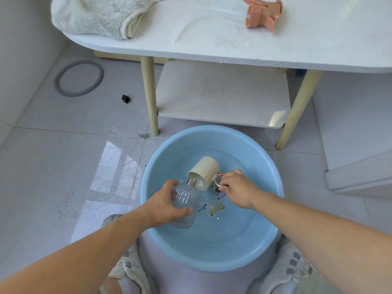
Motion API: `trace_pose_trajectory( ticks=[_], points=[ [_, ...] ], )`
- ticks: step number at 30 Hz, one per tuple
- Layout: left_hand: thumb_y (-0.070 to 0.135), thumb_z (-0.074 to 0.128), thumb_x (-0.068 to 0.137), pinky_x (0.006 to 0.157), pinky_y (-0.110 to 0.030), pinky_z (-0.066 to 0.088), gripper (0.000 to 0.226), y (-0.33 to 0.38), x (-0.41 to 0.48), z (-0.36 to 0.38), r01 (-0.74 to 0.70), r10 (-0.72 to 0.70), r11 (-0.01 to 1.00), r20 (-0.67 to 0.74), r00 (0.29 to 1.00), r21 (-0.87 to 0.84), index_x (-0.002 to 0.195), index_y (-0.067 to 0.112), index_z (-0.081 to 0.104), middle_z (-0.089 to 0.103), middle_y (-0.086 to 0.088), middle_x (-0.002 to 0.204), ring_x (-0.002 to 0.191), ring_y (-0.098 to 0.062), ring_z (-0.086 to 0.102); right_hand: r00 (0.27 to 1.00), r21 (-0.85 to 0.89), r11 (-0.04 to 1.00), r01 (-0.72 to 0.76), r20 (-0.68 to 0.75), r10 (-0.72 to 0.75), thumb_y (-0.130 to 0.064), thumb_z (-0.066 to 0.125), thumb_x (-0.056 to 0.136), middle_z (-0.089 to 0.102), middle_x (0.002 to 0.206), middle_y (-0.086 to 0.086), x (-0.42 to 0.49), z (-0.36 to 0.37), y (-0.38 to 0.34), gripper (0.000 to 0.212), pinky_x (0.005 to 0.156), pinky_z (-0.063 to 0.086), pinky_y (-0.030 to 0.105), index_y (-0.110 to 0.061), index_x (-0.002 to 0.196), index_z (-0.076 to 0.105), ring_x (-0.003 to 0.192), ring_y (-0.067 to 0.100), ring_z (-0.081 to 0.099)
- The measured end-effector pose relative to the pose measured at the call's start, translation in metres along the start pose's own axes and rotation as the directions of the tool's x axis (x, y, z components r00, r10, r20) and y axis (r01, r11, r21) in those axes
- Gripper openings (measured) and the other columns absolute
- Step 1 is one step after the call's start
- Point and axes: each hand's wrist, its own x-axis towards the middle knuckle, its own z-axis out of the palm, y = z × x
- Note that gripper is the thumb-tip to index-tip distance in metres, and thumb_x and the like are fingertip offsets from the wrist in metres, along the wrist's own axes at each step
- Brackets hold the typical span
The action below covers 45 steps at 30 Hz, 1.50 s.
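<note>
The clear ribbed plastic bottle tilts over the near left of the blue basin, its threaded neck pointing far. The left hand grips its body and hides part of it. The cream cup lies tipped, its mouth just beside the bottle neck. The right hand pinches the cup's ring handle. A cartoon print shows on the basin floor, too small to read. Farther off, the white surface carries a towel, cut off at the top, and a peach plastic piece that is hard to identify.
</note>
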Motion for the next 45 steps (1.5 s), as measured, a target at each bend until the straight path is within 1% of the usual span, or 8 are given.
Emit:
trace_pose_trajectory(
  ticks=[5, 14, 22, 27, 33, 38, 41, 45],
  points=[
    [0.055, 0.08, 0.052, 0.071, -0.015, 0.048, 0.11, 0.006, -0.01, -0.007, -0.017, 0.016, 1.0, -0.05, 0.999, -0.023, 0.146, 0.023, 0.031, 0.059, 0.002, 0.111, 0.095, -0.006, 0.062, 0.979, 0.42, 0.887, -0.19, 0.02, 0.201, -0.026, 0.048, 0.102, 0.049, 0.07, 0.002, -0.013, -0.017, -0.025, 0.032, 0.054, 0.034, 0.027, -0.003, 0.087, 0.066, 0.061, 0.017, 0.041],
    [0.056, 0.083, 0.051, 0.107, -0.033, 0.047, 0.115, 0.03, -0.03, -0.026, -0.143, 0.144, 0.99, -0.136, 0.98, 0.019, 0.15, 0.025, 0.034, 0.051, 0.004, 0.137, 0.124, -0.014, 0.055, 0.968, 0.704, 0.692, -0.157, -0.03, 0.25, -0.024, 0.048, 0.103, 0.072, 0.111, 0.001, -0.032, -0.076, -0.045, 0.024, 0.095, 0.052, 0.034, -0.011, 0.097, 0.068, 0.115, 0.029, 0.064],
    [0.031, 0.094, 0.065, 0.094, -0.024, 0.044, 0.098, 0.056, -0.034, -0.032, -0.248, 0.228, 0.966, -0.213, 0.95, -0.074, 0.144, 0.029, 0.036, 0.057, 0.005, 0.127, 0.118, -0.016, 0.057, 0.96, 0.676, 0.737, -0.022, -0.191, 0.204, -0.024, 0.057, 0.098, 0.078, 0.094, -0.004, -0.068, -0.15, -0.06, 0.023, 0.108, 0.046, 0.042, -0.017, 0.083, 0.072, 0.105, 0.021, 0.07],
    [0.033, 0.097, 0.061, 0.103, -0.032, 0.049, 0.096, 0.068, -0.037, -0.031, -0.301, 0.269, 0.946, -0.224, 0.937, -0.121, 0.133, 0.04, 0.035, 0.056, 0.004, 0.131, 0.122, -0.016, 0.057, 0.954, 0.565, 0.824, 0.037, -0.266, 0.139, -0.023, 0.054, 0.1, 0.076, 0.1, -0.001, -0.111, -0.184, -0.084, 0.026, 0.094, 0.05, 0.023, -0.009, 0.088, 0.072, 0.098, 0.021, 0.068],
    [0.05, 0.093, 0.048, 0.109, -0.036, 0.048, 0.11, 0.077, -0.042, -0.031, -0.344, 0.314, 0.934, -0.228, 0.921, -0.1, 0.139, 0.041, 0.032, 0.053, 0.006, 0.136, 0.126, -0.015, 0.054, 0.927, 0.352, 0.935, 0.05, -0.364, 0.088, -0.037, 0.054, 0.097, 0.071, 0.104, 0.021, -0.135, -0.194, -0.099, 0.033, 0.092, 0.049, 0.053, -0.014, 0.076, 0.065, 0.097, 0.043, 0.063],
    [0.04, 0.096, 0.056, 0.106, -0.03, 0.046, 0.109, 0.081, -0.043, -0.033, -0.377, 0.347, 0.923, -0.255, 0.903, -0.081, 0.147, 0.033, 0.036, 0.054, 0.011, 0.137, 0.127, -0.012, 0.054, 0.899, 0.3, 0.95, 0.087, -0.434, 0.055, -0.029, 0.054, 0.099, 0.074, 0.084, 0.012, -0.141, -0.196, -0.108, 0.033, 0.048, 0.033, 0.018, -0.008, 0.079, 0.067, 0.043, 0.004, 0.038],
    [0.032, 0.096, 0.063, 0.099, -0.026, 0.046, 0.098, 0.083, -0.041, -0.034, -0.392, 0.358, 0.916, -0.274, 0.893, -0.081, 0.143, 0.032, 0.04, 0.056, 0.01, 0.134, 0.124, -0.012, 0.055, 0.882, 0.296, 0.95, 0.094, -0.468, 0.058, -0.028, 0.055, 0.1, 0.048, 0.042, -0.014, -0.141, -0.196, -0.108, 0.032, 0.042, 0.027, 0.015, -0.004, 0.087, 0.071, 0.039, 0.005, 0.036],
    [0.04, 0.093, 0.057, 0.102, -0.029, 0.046, 0.104, 0.085, -0.04, -0.034, -0.399, 0.364, 0.914, -0.283, 0.887, -0.074, 0.145, 0.029, 0.039, 0.054, 0.008, 0.136, 0.125, -0.013, 0.054, 0.871, 0.279, 0.954, 0.113, -0.49, 0.04, -0.027, 0.054, 0.1, 0.038, 0.039, -0.015, -0.141, -0.196, -0.107, 0.031, 0.043, 0.026, 0.017, -0.002, 0.091, 0.071, 0.041, 0.007, 0.036]
  ],
)
